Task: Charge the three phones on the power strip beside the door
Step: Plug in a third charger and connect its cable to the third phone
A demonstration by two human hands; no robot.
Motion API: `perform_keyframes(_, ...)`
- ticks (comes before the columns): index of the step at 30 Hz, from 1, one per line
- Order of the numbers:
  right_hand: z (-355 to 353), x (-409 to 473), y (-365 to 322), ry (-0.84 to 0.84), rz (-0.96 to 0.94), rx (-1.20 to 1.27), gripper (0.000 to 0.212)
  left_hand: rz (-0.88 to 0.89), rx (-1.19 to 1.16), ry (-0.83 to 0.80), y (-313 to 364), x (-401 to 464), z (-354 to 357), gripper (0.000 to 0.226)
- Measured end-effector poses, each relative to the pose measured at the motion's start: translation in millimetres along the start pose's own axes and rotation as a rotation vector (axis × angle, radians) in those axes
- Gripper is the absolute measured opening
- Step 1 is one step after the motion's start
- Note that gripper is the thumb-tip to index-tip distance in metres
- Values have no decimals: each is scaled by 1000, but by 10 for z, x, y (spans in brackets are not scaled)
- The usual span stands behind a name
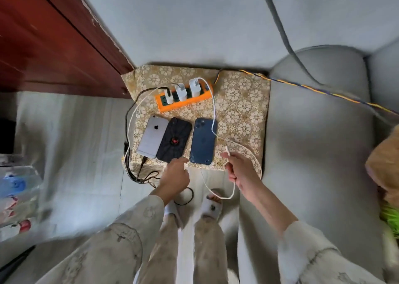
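Three phones lie face down in a row on a small stand covered with a gold floral cloth [244,102]: one silver phone [152,135], one phone in a black case [174,140] touching it, and one dark blue phone [203,141] set slightly apart to the right. One orange power strip [184,102] sits behind them on the same cloth, carrying three white chargers [181,92]. One black cable [131,171] reaches the near end of the silver phone; whether it is fully seated cannot be told. One white cable [214,113] runs from the rightmost charger across the blue phone. The right hand [239,169] pinches this cable near its free plug, fingers closed on it, just right of the blue phone. The left hand [176,175] has its forefinger extended, tip touching the near edge of the black-cased phone. The stand sits between a red-brown wooden door [49,41] and a grey sofa [319,132], on pale floor tiles.
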State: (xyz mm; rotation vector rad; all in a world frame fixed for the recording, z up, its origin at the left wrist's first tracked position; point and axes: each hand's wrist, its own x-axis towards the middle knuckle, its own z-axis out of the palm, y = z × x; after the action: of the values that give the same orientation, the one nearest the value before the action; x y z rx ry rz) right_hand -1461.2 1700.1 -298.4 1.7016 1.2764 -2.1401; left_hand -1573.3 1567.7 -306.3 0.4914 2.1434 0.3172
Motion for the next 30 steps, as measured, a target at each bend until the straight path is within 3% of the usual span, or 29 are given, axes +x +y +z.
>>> perform_keyframes(3, -30, 388, 247, -38, -37, -9, 10, 2, -31, 62, 89, 393, 317, 48)
perform_keyframes(8, -20, 769, 479, 22, -122, -52, 14, -29, -52, 220, 266, 646, 692, 64)
perform_keyframes(14, 24, 973, 532, 12, -107, 83, 25, -149, -197, 360, 357, 799, 635, 54)
perform_keyframes(18, -17, 983, 519, -4, -85, 118, 24, -222, -328, 249, 306, 928, 485, 49)
perform_keyframes(22, -41, 972, 493, -19, -48, 169, 9, -235, -119, 159, 301, 1053, 400, 40)
perform_keyframes(26, -46, 937, 467, -44, -56, 125, 6, -152, -407, 186, 257, 1017, 384, 13)
perform_keyframes(30, -116, 807, 492, 8, -105, 58, 12, -275, -741, 198, 98, 946, 385, 9)
